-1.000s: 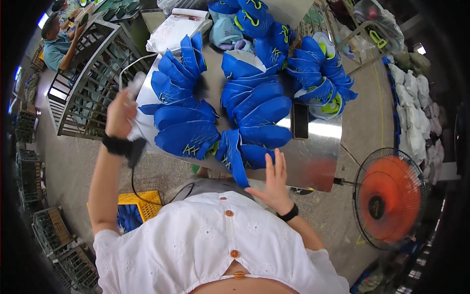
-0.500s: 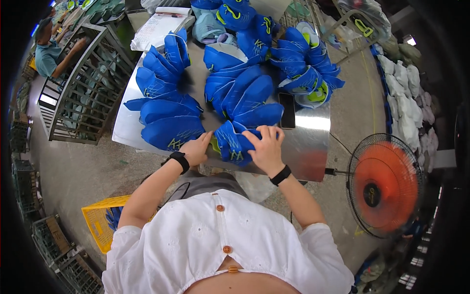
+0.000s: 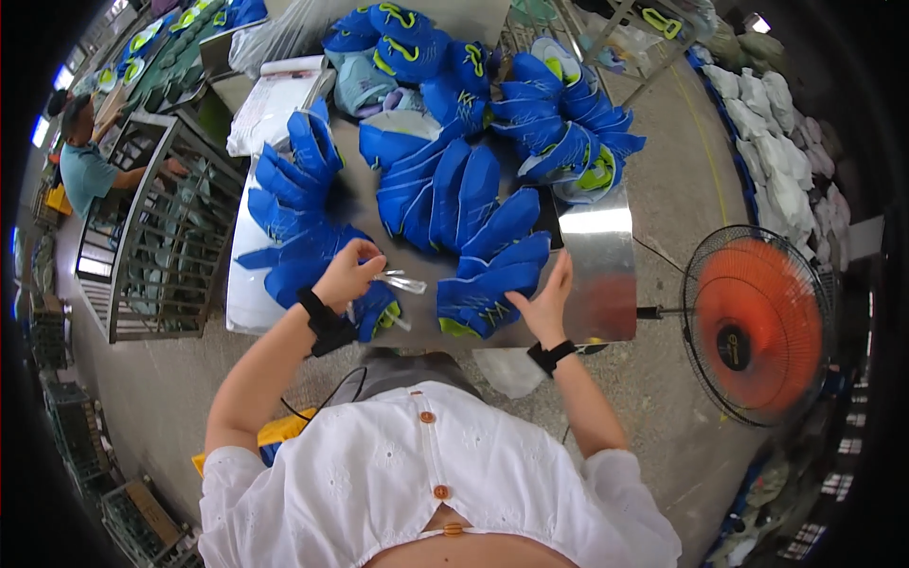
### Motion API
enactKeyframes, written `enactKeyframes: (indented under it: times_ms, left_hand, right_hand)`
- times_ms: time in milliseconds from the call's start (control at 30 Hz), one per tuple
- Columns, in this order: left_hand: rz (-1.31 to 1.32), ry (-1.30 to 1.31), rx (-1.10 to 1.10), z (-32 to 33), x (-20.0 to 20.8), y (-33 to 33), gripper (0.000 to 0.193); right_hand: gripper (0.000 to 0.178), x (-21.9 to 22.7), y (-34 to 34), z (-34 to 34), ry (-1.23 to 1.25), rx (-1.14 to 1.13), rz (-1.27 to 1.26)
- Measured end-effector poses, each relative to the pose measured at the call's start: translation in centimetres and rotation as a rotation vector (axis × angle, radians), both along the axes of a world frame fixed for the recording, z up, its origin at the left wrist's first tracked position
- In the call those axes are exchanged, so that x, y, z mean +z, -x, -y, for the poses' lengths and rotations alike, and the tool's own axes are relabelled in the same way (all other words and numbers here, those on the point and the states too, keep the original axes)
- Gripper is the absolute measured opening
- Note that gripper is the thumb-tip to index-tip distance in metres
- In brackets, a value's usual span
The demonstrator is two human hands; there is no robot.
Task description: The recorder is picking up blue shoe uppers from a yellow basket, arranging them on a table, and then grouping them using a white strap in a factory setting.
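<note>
Left hand pinches white strips, free ends toward nested blue uppers. Uppers' near end lies between hands; right hand, thumb and fingers apart, borders it, perhaps to steady the row.

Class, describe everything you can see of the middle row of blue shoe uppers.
The middle row of blue shoe uppers lies on the metal table, overlapping in a curve toward the person. They look like fabric with pale edges; the nearest shows pale crisscross lines and a lime-green part. The right hand is at the near end, contact unclear.
</note>
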State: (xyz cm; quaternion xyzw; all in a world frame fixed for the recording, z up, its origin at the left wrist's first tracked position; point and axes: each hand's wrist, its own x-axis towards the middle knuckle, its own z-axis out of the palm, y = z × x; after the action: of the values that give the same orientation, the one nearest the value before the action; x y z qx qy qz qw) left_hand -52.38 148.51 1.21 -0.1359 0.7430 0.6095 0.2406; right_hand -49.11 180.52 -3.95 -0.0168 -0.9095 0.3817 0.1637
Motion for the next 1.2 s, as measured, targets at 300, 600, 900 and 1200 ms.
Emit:
enactKeyframes:
  times_ms: [300,600,900,1200]
  left_hand:
    - [-0.582,0.814,-0.688,-0.2,0.8,18.6,0.095]
    - [-0.311,0.782,-1.012,-4.9,-2.0,20.1,0.080]
    - [-0.537,0.720,-0.973,-2.6,-2.7,18.2,0.076]
    - [-0.385,0.418,-0.644,-0.4,10.2,15.3,0.063]
  right_hand:
    - [0.108,-4.7,-0.9,1.1,1.061,0.102,0.433]
    - [0.097,-5.3,-0.1,3.4,1.306,0.013,0.544]
    - [0.092,-6.3,1.1,2.6,1.324,0.168,0.544]
    - [0.074,2.1,1.1,5.1,1.314,0.164,0.127]
